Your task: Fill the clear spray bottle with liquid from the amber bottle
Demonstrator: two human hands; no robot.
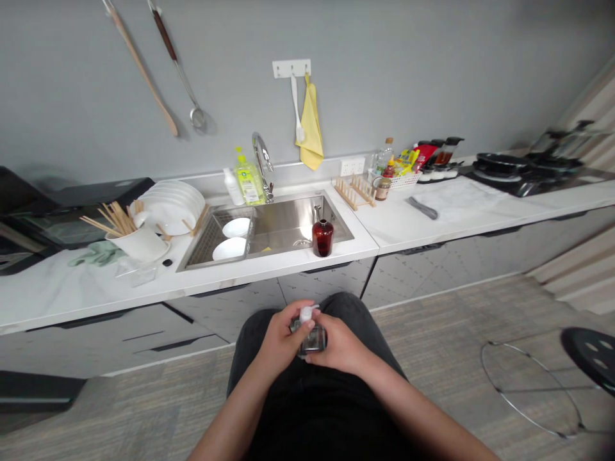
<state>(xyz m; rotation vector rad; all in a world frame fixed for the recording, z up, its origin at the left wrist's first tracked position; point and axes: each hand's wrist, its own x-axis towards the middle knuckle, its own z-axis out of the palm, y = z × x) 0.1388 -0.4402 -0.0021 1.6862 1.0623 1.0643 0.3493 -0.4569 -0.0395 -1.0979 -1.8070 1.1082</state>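
Note:
Held low in front of my lap is a clear pump bottle [314,342] with a white pump head [306,313]. My left hand [283,334] is closed around its left side, thumb and fingers near the pump. On the other side my right hand [340,340] wraps the bottle's body. Part of the bottle is hidden by my fingers. Beyond my hands, an open-necked amber bottle [323,239] stands upright at the front rim of the sink [288,258].
White bowls [229,248] sit in the sink's left rack, below the faucet [262,160]. Soap bottles [250,182] stand behind. Left are plates [168,205] and a utensil holder [139,245]; right, a wooden rack [355,194] and grey tongs-like item [421,207]. A stool [593,358] stands right.

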